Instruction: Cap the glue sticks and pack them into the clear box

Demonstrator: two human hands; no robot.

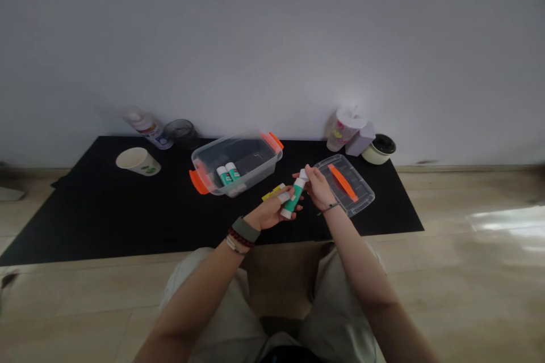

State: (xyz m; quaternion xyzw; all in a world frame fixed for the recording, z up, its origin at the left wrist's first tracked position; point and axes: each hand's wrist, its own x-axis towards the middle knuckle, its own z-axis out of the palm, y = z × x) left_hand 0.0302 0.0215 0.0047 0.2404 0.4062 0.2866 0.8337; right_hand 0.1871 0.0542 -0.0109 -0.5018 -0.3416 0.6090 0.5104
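Observation:
My left hand (pixel 271 212) is wrapped round a green and white glue stick (pixel 292 199), tilted with its top to the upper right. At that top, the fingers of my right hand (pixel 317 186) pinch a white cap (pixel 304 174). Whether the cap is apart from the tube is hard to tell. Behind my left hand lies a small yellow item (pixel 273 191), partly hidden. Two green and white glue sticks (pixel 229 173) rest in the clear plastic box (pixel 259 170), which has orange latches. A clear lid (pixel 363 195) with an orange handle lies beside my right hand.
On the black table (pixel 128 215) a paper cup (pixel 138 161) stands at the left, with a spray bottle (pixel 150 129) and a dark bowl (pixel 182 134) behind. A lidded cup (pixel 342 127), a pale box (pixel 360 139) and a cream pot (pixel 378 150) stand back right, near the wall.

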